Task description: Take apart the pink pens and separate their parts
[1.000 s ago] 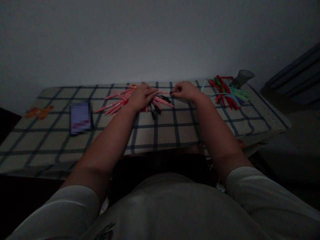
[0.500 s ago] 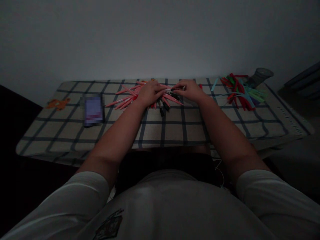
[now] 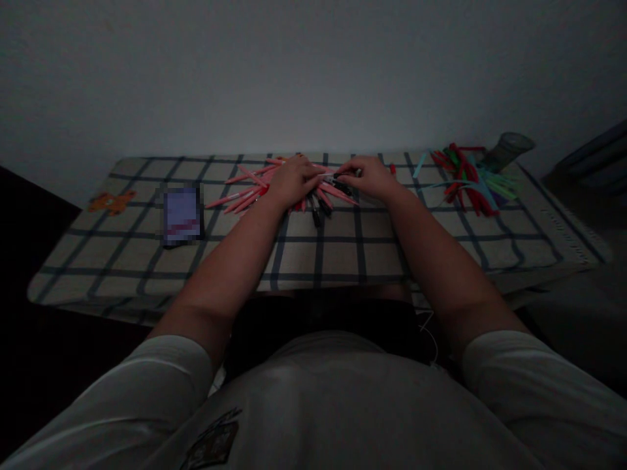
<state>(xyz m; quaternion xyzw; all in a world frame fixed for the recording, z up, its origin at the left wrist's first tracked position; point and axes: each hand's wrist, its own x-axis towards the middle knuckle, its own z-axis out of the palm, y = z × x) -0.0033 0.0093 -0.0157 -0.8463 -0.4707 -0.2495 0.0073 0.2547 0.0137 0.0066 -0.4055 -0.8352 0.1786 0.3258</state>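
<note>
A heap of pink pens (image 3: 245, 189) with a few black ones (image 3: 317, 212) lies at the far middle of a checked tablecloth (image 3: 343, 251). My left hand (image 3: 292, 181) rests curled on top of the heap, its fingers closed around a pink pen. My right hand (image 3: 371, 177) is just to the right, fingers pinched on a small dark piece at the end of that pen. The two hands nearly touch. The room is dim, so small parts are hard to make out.
A phone-like flat object (image 3: 181, 215) lies on the left of the cloth, an orange figure (image 3: 112, 202) further left. Red, green and blue strips (image 3: 465, 176) and a clear cup (image 3: 507, 149) sit at the far right. A wall stands right behind the table.
A second ago my hands were a little apart; they have come together over the pile. The view has shifted left and steadied since.
</note>
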